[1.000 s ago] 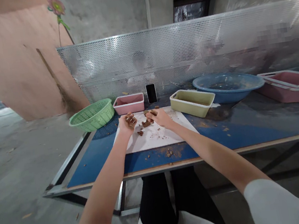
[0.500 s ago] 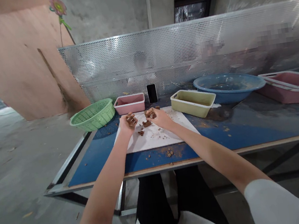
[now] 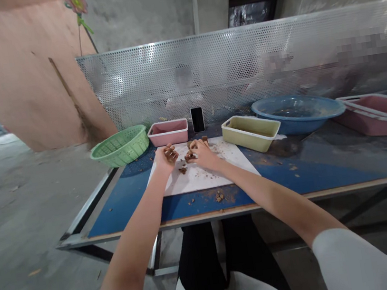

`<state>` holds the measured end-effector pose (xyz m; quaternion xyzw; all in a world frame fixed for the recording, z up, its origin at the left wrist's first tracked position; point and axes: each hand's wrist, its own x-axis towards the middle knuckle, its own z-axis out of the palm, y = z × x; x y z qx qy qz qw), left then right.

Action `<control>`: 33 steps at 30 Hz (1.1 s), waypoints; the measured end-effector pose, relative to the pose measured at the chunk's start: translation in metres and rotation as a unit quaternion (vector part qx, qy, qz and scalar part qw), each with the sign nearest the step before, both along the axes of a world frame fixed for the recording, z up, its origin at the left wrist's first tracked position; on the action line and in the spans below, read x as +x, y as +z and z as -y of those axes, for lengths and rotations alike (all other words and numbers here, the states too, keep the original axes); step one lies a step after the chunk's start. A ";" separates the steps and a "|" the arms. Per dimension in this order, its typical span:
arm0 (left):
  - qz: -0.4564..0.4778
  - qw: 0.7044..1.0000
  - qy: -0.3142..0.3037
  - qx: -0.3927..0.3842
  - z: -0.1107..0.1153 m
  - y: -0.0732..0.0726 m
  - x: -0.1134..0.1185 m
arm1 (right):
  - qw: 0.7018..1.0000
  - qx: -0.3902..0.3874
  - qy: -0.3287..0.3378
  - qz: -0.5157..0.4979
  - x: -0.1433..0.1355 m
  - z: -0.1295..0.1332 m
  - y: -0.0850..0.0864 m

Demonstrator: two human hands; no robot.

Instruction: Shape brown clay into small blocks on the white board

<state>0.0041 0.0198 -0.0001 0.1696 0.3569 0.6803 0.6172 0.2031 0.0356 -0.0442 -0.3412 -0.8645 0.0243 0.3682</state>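
Note:
My left hand (image 3: 168,158) is over the left part of a white board (image 3: 206,181), its fingers curled and smeared brown. What lies inside them, if anything, is too small to make out. To its right, my right hand (image 3: 202,155) has its fingertips closed on a brown clay piece (image 3: 190,156) at the board's middle, partly hidden by the fingers. Just below lies a small dark brown clay lump (image 3: 182,170). More brown pieces (image 3: 205,139) sit behind my right hand at the board's back edge, and crumbs are scattered over the board.
Along the back stand a green basket (image 3: 122,148), a pink bin (image 3: 169,139), a propped phone (image 3: 197,119), a yellow-green bin (image 3: 246,138), a blue basin (image 3: 294,123) and stacked pink bins (image 3: 377,121). A perforated metal screen (image 3: 218,64) rises behind. Small lumps (image 3: 219,196) lie near the front edge.
My right hand has moved down and slightly left onto the brown clay piece that lay uncovered on the board. My left hand stays nearly in place.

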 end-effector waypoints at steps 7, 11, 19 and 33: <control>-0.004 1.000 -0.001 -0.003 -0.001 -0.001 0.000 | 1.000 -0.011 -0.007 0.016 -0.003 0.006 0.004; -0.002 1.000 -0.001 -0.007 -0.001 -0.001 -0.001 | 0.999 -0.007 -0.017 0.026 -0.002 0.008 0.005; 0.004 1.000 -0.001 -0.007 -0.001 0.000 -0.002 | 0.999 -0.014 -0.015 0.027 0.005 0.003 0.004; -0.002 1.000 0.000 -0.001 -0.001 -0.002 -0.002 | 0.997 0.000 -0.034 0.067 0.000 0.012 0.011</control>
